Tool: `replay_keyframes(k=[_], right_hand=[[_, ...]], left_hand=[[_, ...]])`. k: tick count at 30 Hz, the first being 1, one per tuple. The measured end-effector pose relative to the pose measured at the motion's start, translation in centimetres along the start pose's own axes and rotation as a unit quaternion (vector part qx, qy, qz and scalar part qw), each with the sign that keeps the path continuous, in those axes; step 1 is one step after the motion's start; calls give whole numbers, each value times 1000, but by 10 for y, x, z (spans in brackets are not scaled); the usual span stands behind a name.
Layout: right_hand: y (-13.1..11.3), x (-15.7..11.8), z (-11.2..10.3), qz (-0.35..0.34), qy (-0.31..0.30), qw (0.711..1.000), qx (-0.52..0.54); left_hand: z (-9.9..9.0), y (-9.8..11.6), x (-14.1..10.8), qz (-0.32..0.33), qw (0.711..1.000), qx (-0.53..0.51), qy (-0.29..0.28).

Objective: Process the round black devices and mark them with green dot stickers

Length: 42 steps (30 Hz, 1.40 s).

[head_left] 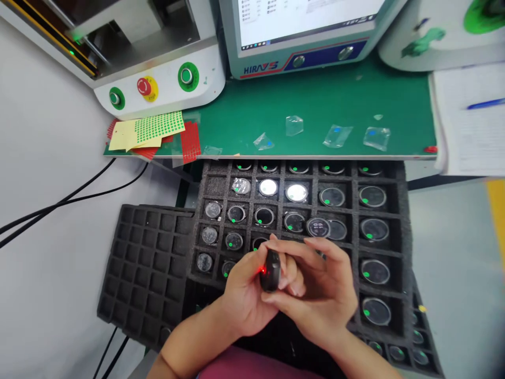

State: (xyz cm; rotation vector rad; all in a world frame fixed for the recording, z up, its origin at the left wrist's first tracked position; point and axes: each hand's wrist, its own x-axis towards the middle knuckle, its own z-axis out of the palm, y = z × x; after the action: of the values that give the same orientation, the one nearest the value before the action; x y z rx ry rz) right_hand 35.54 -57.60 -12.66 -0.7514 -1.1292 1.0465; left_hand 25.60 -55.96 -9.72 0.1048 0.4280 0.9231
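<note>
A round black watch case (271,271), seen nearly edge-on, is held over the tray with a small red light glowing on its left side. My left hand (246,295) is closed on it, thumb on the near face and fingers curled behind. My right hand (331,295) reaches round from the other side, its thumb at the lower edge and a forefinger near the top. Beneath lies a dark foam tray (406,226) of round watch faces, most with green dot stickers. Just beyond my right fingers, a watch with a lit display (318,228) overlaps another watch face (337,230).
A second foam tray (148,263) sits at left. On the green bench (244,105) are clear film pieces (338,136), green-dot sticker sheets (158,128), a monitor (307,26) and a machine with buttons (165,84). Papers with a blue pen (487,104) lie right; black cables (67,200) hang left.
</note>
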Motion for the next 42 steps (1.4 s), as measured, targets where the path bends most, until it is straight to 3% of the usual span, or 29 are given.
replay_keyframes(k=[8, 10, 12, 13, 14, 16, 17, 18, 19, 20, 22, 23, 24, 25, 26, 27, 28, 29, 30, 31, 33, 37, 39, 42], right_hand=[[7, -7, 0, 4, 20, 998, -66], [5, -4, -8, -8, 29, 998, -60], [-1, 1, -24, -34, 62, 995, -70], [-4, 3, -34, -47, 93, 990, -93], [-7, 6, -45, -55, 132, 982, -126], [-10, 10, -68, -46, 210, 956, -198], [-11, 10, -78, -35, 241, 944, -223], [-10, 10, -87, -22, 262, 935, -239], [-8, 9, -94, -14, 271, 930, -248], [-5, 7, -100, -14, 270, 929, -254], [1, 4, -108, -30, 257, 929, -265], [4, 3, -110, -37, 251, 929, -270], [6, 2, -111, -41, 247, 928, -275], [8, 2, -111, -42, 247, 928, -277], [9, 2, -112, -38, 250, 928, -275], [10, 3, -112, -34, 251, 928, -275], [11, 5, -111, -30, 249, 927, -277], [12, 6, -111, -25, 245, 927, -282], [13, 7, -111, -19, 239, 926, -291], [15, 9, -110, -13, 230, 925, -304], [17, 11, -109, 2, 217, 918, -333], [25, 18, -109, 35, 199, 885, -420], [31, 27, -110, 19, 160, 846, -509], [41, 45, -113, -72, 61, 791, -604]], left_hand=[[-8, -3, 6, -22, 1000, -16, -11], [-17, -3, 12, -46, 997, 55, -25], [-30, -2, 24, -30, 973, 227, -16], [-37, -1, 32, 14, 934, 357, -1], [-44, -1, 41, 77, 862, 502, 10], [-53, -2, 60, 204, 635, 745, -2], [-54, -4, 69, 235, 525, 818, -15], [-54, -6, 77, 239, 442, 864, -32], [-51, -9, 84, 217, 384, 896, -47], [-46, -12, 91, 177, 347, 919, -59], [-36, -15, 101, 86, 314, 942, -76], [-31, -15, 104, 53, 321, 942, -81], [-29, -13, 107, 30, 354, 932, -77], [-27, -9, 109, 14, 421, 905, -63], [-28, -4, 110, 0, 522, 852, -43], [-29, 3, 110, -20, 640, 768, -18], [-31, 12, 108, -46, 757, 652, 3], [-33, 21, 105, -74, 849, 522, 14], [-34, 30, 100, -98, 910, 403, 13], [-34, 38, 95, -113, 944, 311, 2], [-33, 50, 83, -124, 968, 216, -31], [-28, 57, 66, -129, 974, 176, -67], [-29, 59, 63, -115, 973, 190, -64], [-40, 70, 62, -20, 950, 311, -2]])
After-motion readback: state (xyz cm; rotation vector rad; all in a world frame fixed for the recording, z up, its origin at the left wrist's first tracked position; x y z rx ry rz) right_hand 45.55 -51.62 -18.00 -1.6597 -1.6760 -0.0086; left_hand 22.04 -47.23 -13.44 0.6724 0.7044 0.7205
